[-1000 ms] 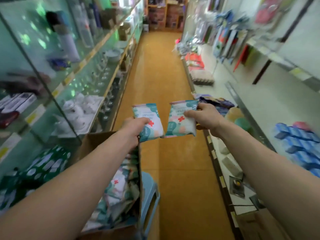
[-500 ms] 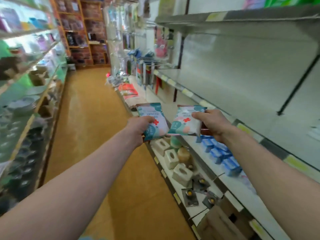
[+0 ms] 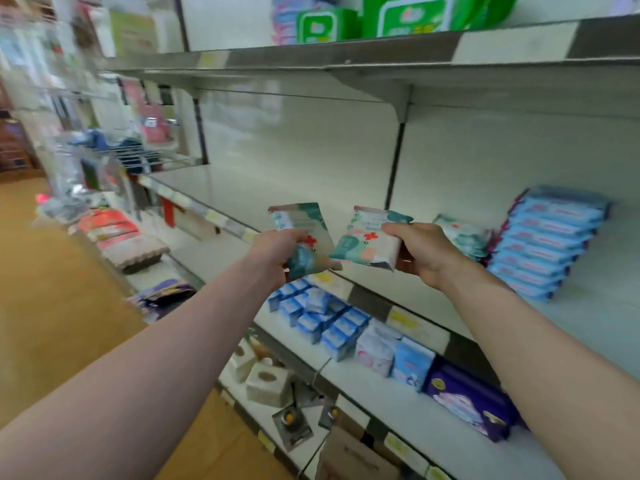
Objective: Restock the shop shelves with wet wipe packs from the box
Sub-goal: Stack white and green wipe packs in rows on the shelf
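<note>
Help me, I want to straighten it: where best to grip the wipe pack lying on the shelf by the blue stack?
Probably pinch the pack at its left edge, coming from the front-left: the blue stack crowds its right side and it lies flat on the shelf.

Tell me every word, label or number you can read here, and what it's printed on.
Green pack, top shelf: one large white letter, perhaps "B"; rest blurred.
Left wipe pack in left hand, right wipe pack in right hand: red cross, print blurred.
Yellow shelf tags: blurred.
Blue packs: too small.
</note>
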Action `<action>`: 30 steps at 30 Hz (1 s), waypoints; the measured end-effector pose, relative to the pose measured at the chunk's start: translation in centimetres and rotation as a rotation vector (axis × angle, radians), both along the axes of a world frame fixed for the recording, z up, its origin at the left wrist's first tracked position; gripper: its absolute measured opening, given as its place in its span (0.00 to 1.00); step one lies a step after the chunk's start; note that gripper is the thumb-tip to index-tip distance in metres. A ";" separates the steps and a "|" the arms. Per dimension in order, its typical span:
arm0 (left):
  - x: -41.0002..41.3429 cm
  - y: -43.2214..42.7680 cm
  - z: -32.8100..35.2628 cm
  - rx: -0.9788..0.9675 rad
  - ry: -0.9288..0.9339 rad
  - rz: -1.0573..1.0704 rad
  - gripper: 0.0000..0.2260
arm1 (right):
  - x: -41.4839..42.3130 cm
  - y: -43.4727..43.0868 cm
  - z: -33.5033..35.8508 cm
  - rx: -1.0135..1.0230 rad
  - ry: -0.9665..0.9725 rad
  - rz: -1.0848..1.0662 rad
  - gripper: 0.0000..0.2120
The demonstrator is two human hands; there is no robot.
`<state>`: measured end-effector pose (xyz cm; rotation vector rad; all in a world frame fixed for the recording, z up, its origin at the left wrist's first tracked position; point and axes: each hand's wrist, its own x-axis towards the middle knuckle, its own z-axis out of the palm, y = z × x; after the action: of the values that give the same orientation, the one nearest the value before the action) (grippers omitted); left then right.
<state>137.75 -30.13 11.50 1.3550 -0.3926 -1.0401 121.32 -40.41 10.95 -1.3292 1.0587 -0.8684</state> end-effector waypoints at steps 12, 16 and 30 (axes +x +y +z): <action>-6.0 -12.5 0.6 0.027 -0.131 -0.279 0.03 | -7.7 -4.9 1.0 0.030 -0.059 -0.303 0.03; -6.4 -15.8 1.0 0.039 -0.098 -0.371 0.07 | -8.3 -6.2 1.5 0.061 -0.087 -0.431 0.03; -5.0 -22.9 0.7 -0.078 0.284 -0.628 0.09 | -7.0 -10.0 0.6 0.135 -0.345 -0.680 0.03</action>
<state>132.78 -53.01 12.15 1.0069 -0.6576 -1.6917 114.31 -50.42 11.52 -0.6591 1.2789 -1.4386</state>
